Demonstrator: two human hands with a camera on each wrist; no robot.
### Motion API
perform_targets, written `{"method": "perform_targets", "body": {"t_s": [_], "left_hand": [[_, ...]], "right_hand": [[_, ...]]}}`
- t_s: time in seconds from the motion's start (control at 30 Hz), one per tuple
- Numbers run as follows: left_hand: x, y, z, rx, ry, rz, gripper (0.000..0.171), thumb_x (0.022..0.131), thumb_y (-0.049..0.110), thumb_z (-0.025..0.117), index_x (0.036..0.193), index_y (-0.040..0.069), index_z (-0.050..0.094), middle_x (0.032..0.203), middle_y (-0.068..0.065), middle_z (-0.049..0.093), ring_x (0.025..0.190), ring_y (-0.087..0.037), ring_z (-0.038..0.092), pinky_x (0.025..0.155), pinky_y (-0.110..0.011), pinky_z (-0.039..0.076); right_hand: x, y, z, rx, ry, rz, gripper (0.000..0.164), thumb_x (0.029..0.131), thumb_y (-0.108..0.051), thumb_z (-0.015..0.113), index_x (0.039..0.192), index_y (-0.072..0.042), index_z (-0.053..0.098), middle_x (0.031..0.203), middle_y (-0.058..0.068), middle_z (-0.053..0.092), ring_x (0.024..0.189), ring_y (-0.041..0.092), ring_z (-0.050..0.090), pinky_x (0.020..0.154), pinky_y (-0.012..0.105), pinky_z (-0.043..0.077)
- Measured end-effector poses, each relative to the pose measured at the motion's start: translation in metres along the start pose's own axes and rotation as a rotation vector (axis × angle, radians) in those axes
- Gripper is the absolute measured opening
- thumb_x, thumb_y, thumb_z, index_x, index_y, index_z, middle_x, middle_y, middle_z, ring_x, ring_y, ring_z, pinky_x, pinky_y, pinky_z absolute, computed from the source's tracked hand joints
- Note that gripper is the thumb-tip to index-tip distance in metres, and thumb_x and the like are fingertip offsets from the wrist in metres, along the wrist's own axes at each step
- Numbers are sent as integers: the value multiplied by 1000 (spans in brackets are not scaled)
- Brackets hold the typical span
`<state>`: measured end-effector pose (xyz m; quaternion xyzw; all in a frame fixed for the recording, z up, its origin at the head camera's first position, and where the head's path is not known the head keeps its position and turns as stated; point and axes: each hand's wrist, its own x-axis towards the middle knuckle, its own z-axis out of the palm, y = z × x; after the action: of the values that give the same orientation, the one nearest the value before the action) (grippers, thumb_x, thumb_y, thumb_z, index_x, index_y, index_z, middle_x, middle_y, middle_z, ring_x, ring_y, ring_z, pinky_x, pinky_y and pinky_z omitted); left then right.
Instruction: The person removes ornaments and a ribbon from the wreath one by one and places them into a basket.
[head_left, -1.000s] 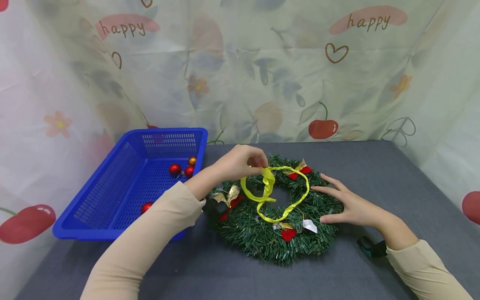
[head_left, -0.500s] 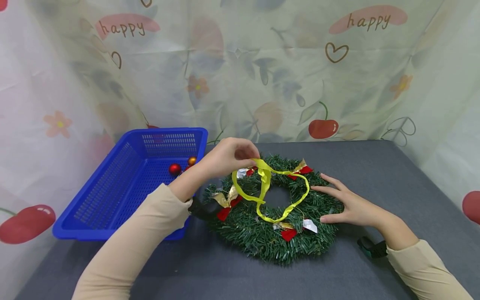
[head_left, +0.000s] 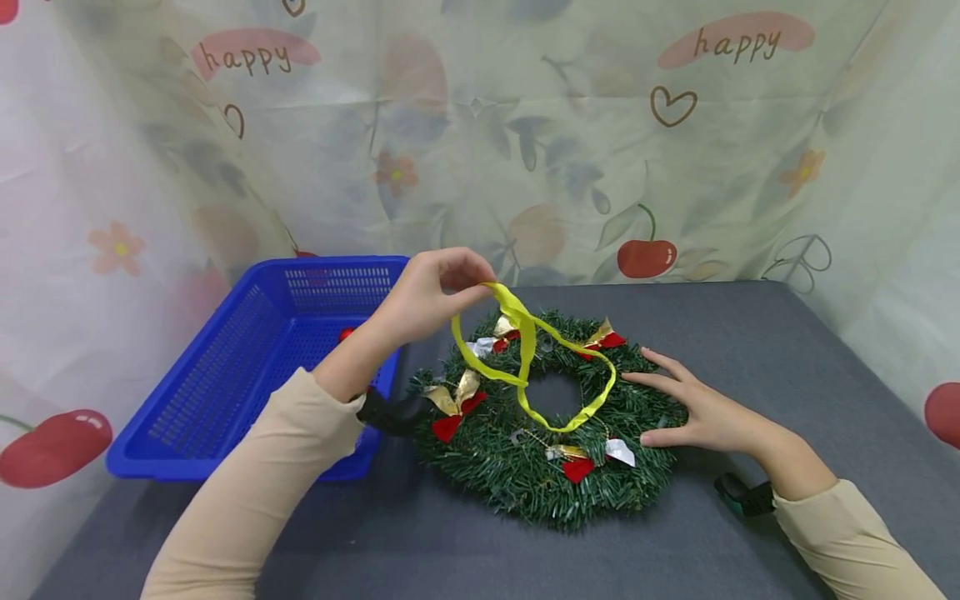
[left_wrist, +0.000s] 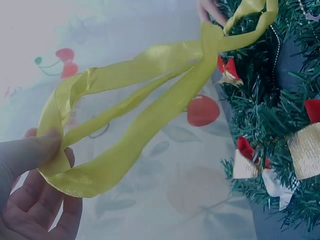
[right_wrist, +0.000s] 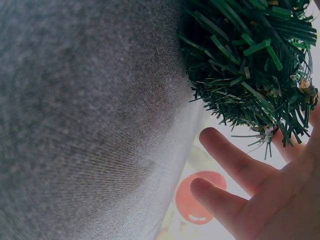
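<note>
My left hand (head_left: 431, 292) pinches a yellow ribbon (head_left: 528, 333) between thumb and fingers, raised above the far left of the wreath. From there the ribbon hangs in loops over the green wreath (head_left: 517, 475) and its centre hole. In the left wrist view the satin ribbon (left_wrist: 170, 112) stretches from the thumb towards the wreath. My right hand (head_left: 708, 412) lies at the wreath's right side, fingers spread and thumb against the green bristles. The right wrist view shows its straight fingers (right_wrist: 240, 165) beside the wreath (right_wrist: 250, 65). Red, gold and silver bows decorate the wreath.
A blue plastic basket (head_left: 262, 468) stands left of the wreath, partly behind my left forearm; a red ball (head_left: 346, 334) shows inside it. Dark grey cloth (head_left: 712, 333) covers the table. A printed curtain (head_left: 480, 167) hangs along the back.
My left hand has moved up and to the left, lifting the ribbon and drawing its loops longer. More of the wreath's far left bows now show. The right hand stays in place.
</note>
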<state>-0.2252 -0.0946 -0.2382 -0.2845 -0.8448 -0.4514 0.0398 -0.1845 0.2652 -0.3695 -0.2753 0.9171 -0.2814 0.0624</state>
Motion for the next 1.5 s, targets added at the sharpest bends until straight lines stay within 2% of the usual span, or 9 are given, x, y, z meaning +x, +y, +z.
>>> {"method": "perform_targets", "body": {"t_s": [0.3,0.4,0.57,0.73,0.9,1.13,1.37,1.5], "left_hand": [[-5,-3,-14,-30,94,-29,14,87,10,65,99,5,67,98,-12,69,83,-13,66,74,-24,53],[-6,-3,-17,-51,122,-31,14,87,11,65,99,4,66,99,-13,68,84,-15,66,74,-22,53],[-8,-3,-22,-79,172,-32,15,87,11,65,100,2,65,99,-12,67,82,-7,65,73,-20,52],[-10,-4,-25,-138,221,-13,14,88,9,64,99,1,64,93,0,65,81,-3,64,73,-19,52],[-12,-2,-28,-228,280,42,11,87,5,63,96,-1,63,84,13,64,80,-3,64,74,-18,52],[-16,5,-35,-274,369,114,6,86,2,63,91,5,63,82,16,65,79,-2,65,74,-16,53],[-20,9,-39,-326,421,133,19,85,-1,63,87,18,63,81,14,66,76,-3,64,72,-16,53],[-22,8,-45,-348,458,135,23,85,-2,62,86,21,64,80,14,66,75,-3,63,71,-15,52]], "right_hand": [[0,-1,-1,0,3,2,71,79,-38,72,141,-23,40,156,15,6,135,50,20,92,67,35],[1,-1,-1,1,1,2,72,80,-38,72,141,-24,39,156,15,5,136,50,19,92,67,35],[1,0,-2,6,-6,2,72,80,-38,72,142,-24,39,156,14,4,136,49,18,92,68,34],[2,1,-2,5,-9,4,71,80,-39,72,141,-24,39,156,13,4,136,49,18,92,67,34],[2,1,-2,5,-8,-1,71,80,-39,71,141,-24,39,156,13,4,136,48,18,92,67,35],[2,1,-1,2,-4,-1,71,79,-39,72,141,-23,40,156,14,5,136,49,20,91,67,36],[0,0,0,3,0,0,71,80,-38,72,141,-23,39,156,16,5,135,51,19,91,68,35],[0,-2,0,4,2,0,71,80,-37,72,141,-23,39,155,17,6,135,51,20,90,68,36]]}}
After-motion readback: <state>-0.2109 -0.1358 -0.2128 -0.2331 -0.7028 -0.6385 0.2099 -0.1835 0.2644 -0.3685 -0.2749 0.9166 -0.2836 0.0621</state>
